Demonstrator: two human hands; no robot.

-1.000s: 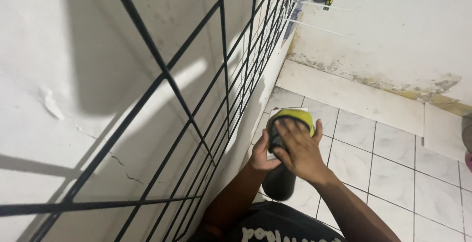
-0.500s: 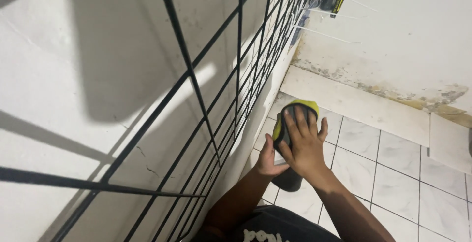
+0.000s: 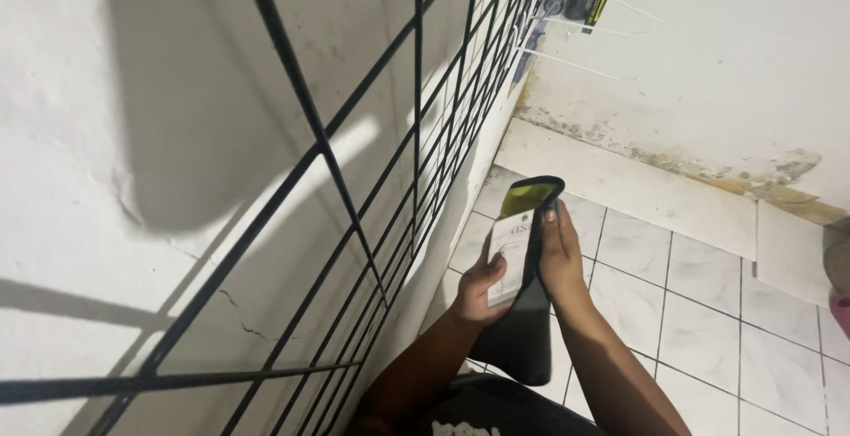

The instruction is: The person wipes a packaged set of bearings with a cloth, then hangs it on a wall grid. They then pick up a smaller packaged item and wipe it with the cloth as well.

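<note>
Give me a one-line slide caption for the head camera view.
Both hands, left hand and right hand, hold a white card and black pouch beside a wire grid.

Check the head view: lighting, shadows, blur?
Head view: hard light throws sharp grid and body shadows on the white wall; black wire grid panel is crisp; both hands and the black pouch with yellow lining are sharp, dimmer, no glare.

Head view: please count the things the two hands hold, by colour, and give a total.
Black: 1, the long black sleeve with yellow lining, at the right hand.
White: 1, the small white box, in the left hand.
Total: 2.
</note>
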